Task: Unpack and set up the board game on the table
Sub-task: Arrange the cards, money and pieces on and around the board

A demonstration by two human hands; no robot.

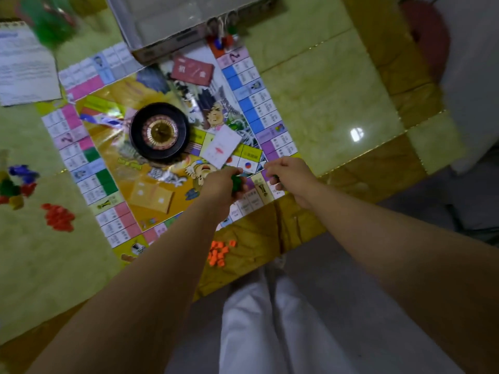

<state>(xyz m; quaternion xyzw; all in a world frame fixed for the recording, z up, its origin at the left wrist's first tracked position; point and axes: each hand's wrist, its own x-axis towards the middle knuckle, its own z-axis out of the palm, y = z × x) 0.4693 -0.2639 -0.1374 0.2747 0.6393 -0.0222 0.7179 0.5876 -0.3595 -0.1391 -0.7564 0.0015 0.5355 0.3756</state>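
Observation:
The game board [113, 222] lies unfolded on the table, turned at an angle. A black roulette wheel [159, 132] stands at its middle, with a red card deck [193, 70] beyond it, a white card [221, 145] to the right and an orange card deck [151, 197] nearer me. My left hand [221, 188] grips green pieces [237, 182] over the board's near right corner. My right hand [289, 175] hovers just beside it with curled fingers; something small and dark shows at its fingertips, too blurred to name.
The open game box [151, 36] sits at the board's far edge, coloured pawns [222, 41] beside it. A paper sheet [24, 68] lies far left. Red pieces [59, 217], mixed coloured pieces [16, 184] and orange pieces [220, 252] lie on the table. A stool [429, 36] stands right.

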